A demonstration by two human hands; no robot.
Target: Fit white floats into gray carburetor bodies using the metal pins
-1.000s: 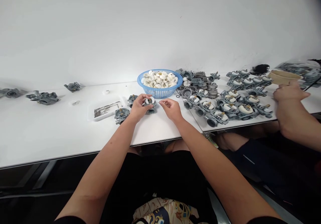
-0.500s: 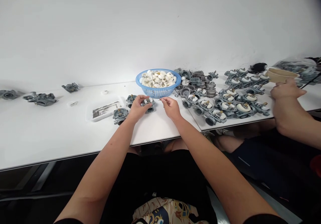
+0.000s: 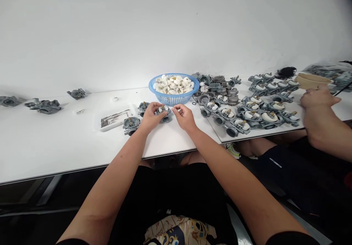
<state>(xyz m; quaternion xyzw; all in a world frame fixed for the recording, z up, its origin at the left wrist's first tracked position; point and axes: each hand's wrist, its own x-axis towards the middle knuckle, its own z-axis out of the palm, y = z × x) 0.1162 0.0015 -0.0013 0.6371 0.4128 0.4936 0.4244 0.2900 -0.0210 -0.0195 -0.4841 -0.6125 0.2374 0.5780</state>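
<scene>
A grey metal part with a white ring-shaped piece (image 3: 164,109) stands on the table in front of the blue basket. My left hand (image 3: 151,117) grips its left side with thumb and fingers. Close to the part's right side is my right hand (image 3: 183,117), thumb and fingertips pinched together; anything between them is too small to make out. Two more grey metal parts are beside my left hand, one behind it (image 3: 143,107) and one to its left (image 3: 131,124).
The blue basket (image 3: 174,99) holds white pieces. A white tray (image 3: 106,128) with thin metal pins lies left. Many grey parts (image 3: 251,115) crowd the right side. Another person's hand (image 3: 319,98) is at the far right by a tan bowl (image 3: 313,79).
My right hand has shifted slightly left, nearer the metal part. My left hand keeps its grip. The view has moved a little.
</scene>
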